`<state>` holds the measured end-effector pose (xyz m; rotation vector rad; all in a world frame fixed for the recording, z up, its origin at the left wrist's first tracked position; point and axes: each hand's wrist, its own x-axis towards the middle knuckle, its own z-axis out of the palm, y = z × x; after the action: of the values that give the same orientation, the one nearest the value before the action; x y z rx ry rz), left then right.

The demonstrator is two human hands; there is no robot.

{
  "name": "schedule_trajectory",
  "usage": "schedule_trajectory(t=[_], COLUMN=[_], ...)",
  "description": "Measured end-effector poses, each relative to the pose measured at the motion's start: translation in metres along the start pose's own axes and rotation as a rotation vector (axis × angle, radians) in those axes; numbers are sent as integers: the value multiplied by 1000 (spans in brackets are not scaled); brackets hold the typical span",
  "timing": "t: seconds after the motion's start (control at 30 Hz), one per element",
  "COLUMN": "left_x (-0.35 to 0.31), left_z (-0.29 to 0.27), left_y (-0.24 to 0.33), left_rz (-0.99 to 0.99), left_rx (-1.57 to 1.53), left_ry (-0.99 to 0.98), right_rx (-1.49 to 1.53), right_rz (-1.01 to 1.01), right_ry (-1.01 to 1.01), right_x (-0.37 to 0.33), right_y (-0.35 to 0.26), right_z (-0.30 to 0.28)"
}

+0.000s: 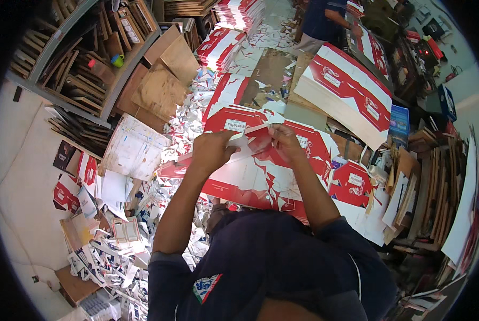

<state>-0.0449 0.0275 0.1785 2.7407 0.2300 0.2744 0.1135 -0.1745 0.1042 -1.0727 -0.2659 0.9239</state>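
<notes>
Both of my hands are over a table spread with flat, printed red-and-white cardboard sheets [239,184]. Between them is a small red-and-white cardboard piece [259,142], raised at an angle above the sheets. My left hand [211,152] is closed on its left side, thumb toward the middle. At its upper right corner, the fingers of my right hand [285,140] are pinched together on the edge. Another red cardboard piece [351,184] lies on the right, beyond my right forearm.
A thick stack of printed sheets [352,88] stands at the far right. Behind it, a person in a dark shirt [322,21] stands at another stack. Paper scraps [183,120] cover the floor on the left, beside a loaded shelf [127,69]. Upright boards [437,192] line the right.
</notes>
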Motion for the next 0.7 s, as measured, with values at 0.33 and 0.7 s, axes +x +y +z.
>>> schedule_trajectory(t=[0.33, 0.7], left_x=[-38, -199], left_z=[-84, -176], left_y=[-13, -49], left_rz=[-26, -607], left_rx=[-181, -510], left_ry=[59, 656], right_rx=[411, 178], right_rz=[10, -347], right_ry=[156, 396], right_x=[3, 68], right_y=[-45, -41], right_z=[64, 48])
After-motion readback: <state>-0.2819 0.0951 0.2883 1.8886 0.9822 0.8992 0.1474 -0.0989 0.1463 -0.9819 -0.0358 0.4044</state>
